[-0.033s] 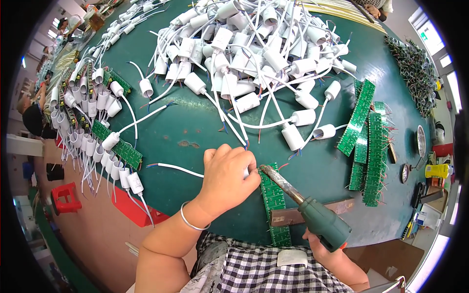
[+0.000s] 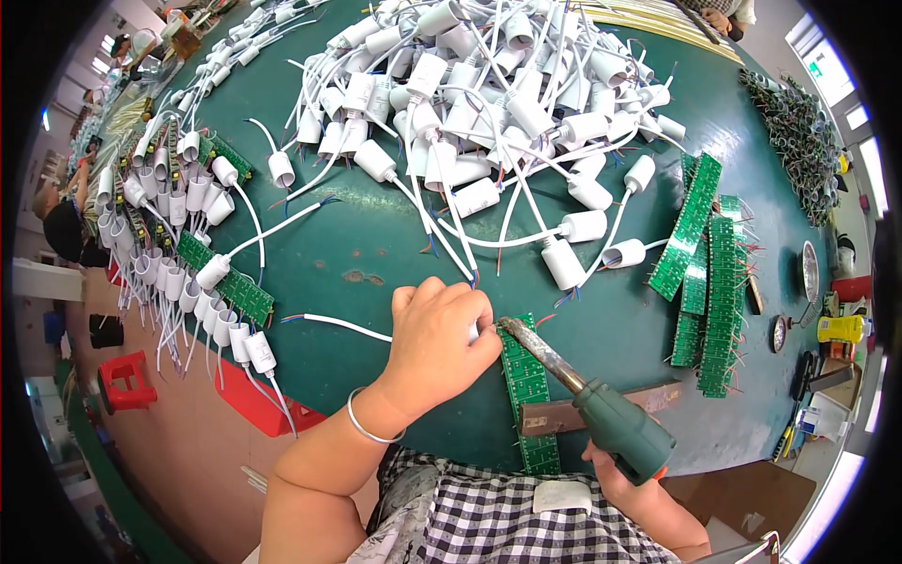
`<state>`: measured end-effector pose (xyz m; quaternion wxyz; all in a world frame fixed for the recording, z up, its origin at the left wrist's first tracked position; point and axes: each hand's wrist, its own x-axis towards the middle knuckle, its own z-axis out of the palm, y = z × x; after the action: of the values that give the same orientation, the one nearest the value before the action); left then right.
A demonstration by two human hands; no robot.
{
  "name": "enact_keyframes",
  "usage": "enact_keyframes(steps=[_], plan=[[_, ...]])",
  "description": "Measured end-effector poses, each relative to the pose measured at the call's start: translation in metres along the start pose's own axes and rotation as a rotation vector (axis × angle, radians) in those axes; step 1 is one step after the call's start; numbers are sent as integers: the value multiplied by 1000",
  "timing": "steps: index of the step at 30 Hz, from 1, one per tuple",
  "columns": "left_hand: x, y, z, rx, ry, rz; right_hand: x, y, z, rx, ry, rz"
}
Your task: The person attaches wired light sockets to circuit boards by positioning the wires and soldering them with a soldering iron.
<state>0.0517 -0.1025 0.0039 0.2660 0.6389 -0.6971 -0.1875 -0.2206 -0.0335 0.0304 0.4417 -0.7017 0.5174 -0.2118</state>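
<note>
My left hand (image 2: 440,336) is closed around a white cylindrical cap, mostly hidden by the fingers. Its white cable (image 2: 343,325) runs out to the left and ends in bare coloured wires. In my right hand (image 2: 615,475) is a soldering iron (image 2: 622,428) with a dark green body. Its tip reaches to the left fingertips, at the far end of a green circuit board strip (image 2: 526,381). A thin red wire (image 2: 545,321) sticks out there. The exact contact at the tip is too small to make out. A brown bar (image 2: 601,408) lies across the strip.
A big heap of white caps with cables (image 2: 470,103) covers the far middle. More caps hang from board strips (image 2: 225,277) along the left edge, over a red bin (image 2: 258,399). Board strips (image 2: 719,301) are stacked at the right, near a small round tin (image 2: 778,334).
</note>
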Motion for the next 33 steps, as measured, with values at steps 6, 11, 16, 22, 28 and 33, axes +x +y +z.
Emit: enact_keyframes(steps=[6, 11, 16, 22, 28, 33], plan=[[1, 0, 0, 16, -4, 1, 0, 1, 2, -8, 9, -33], [1, 2, -2, 14, -17, -9, -1, 4, -2, -69, -12, -128], [0, 2, -2, 11, -29, -26, -8, 3, 1, 475, 164, -4], [2, 0, -1, 12, -44, -28, -14, 2, -4, 508, 234, -35], [1, 2, -2, 12, -86, -53, -22, 10, -6, 576, 321, -80], [2, 5, -11, 23, -122, -33, -28, 16, -8, 628, 412, -98]])
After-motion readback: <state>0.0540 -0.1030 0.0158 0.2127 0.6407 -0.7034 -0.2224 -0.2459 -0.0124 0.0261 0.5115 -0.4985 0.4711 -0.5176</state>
